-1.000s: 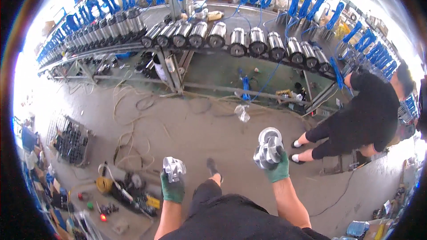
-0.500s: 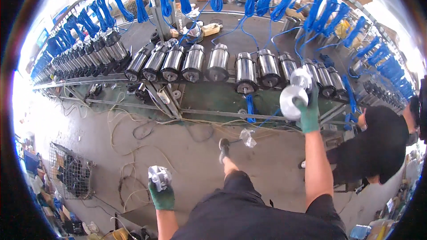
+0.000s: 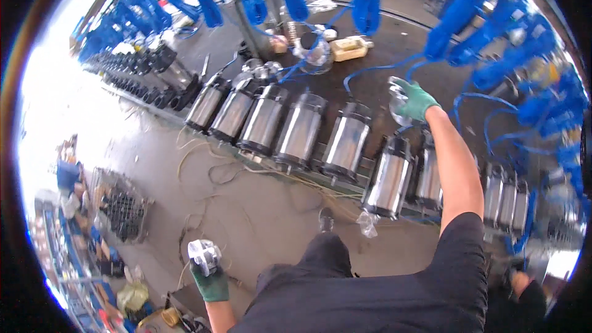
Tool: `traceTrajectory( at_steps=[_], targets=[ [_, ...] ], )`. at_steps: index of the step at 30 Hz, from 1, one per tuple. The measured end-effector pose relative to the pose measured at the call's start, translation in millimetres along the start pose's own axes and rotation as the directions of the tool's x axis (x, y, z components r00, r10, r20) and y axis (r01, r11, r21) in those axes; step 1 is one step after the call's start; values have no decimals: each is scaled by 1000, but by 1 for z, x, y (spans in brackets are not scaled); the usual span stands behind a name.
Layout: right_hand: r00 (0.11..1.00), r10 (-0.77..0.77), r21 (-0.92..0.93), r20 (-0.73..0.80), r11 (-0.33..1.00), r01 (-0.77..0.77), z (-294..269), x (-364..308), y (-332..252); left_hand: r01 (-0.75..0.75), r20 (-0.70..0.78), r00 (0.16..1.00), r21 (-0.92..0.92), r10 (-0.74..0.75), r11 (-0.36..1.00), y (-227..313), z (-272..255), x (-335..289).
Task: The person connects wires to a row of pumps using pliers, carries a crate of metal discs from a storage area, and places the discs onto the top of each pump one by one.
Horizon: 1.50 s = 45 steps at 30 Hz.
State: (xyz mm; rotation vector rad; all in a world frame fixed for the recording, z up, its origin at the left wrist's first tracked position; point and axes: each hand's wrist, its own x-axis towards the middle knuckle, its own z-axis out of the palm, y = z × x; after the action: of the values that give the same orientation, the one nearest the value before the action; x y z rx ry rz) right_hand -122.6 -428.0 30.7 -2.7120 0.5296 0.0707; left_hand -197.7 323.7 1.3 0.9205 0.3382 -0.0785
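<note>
My left hand, in a green glove, is closed round a shiny silver metal casting held low over the floor at the left. My right hand, gloved the same way, reaches out above the bench. Its fingers are closed on a shiny round metal part, seen edge-on and partly hidden by the glove. Below that arm stands a row of silver cylindrical motors with black ends, leaning along the bench's near edge.
Coils of blue cable hang over the bench from a rail, beside a metal post. A yellowish plastic bottle lies on the bench top. A wire basket stands on the floor; another person is at lower right.
The view has turned and come closer to the bench. My right hand has moved from in front of the motors to over the bench behind them. The left hand keeps its casting.
</note>
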Motion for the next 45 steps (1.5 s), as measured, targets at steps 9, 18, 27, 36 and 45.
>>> traceTrajectory(
  at_steps=[9, 18, 27, 36, 45],
  targets=[
    [928, 125, -528, -350, 792, -305, 67, 87, 106, -52, -9, 999, 59, 53, 997, -5, 72, 9],
    [847, 497, -621, 187, 728, -290, 50, 51, 65, 4, -28, 1000, -64, -5, 998, -9, 119, 46],
    [963, 246, -384, 108, 904, -188, 30, 19, 35, 11, 77, 997, 195, -26, 981, -2, 158, 86],
    [938, -319, 812, 138, 579, 77, 40, -84, -267, -77, 370, 928, 275, -32, 958, -4, 209, 159],
    [951, -276, 989, 137, 93, -115, 183, -54, -466, 12, 414, 907, 148, -73, 989, 19, 159, 269]
  ],
)
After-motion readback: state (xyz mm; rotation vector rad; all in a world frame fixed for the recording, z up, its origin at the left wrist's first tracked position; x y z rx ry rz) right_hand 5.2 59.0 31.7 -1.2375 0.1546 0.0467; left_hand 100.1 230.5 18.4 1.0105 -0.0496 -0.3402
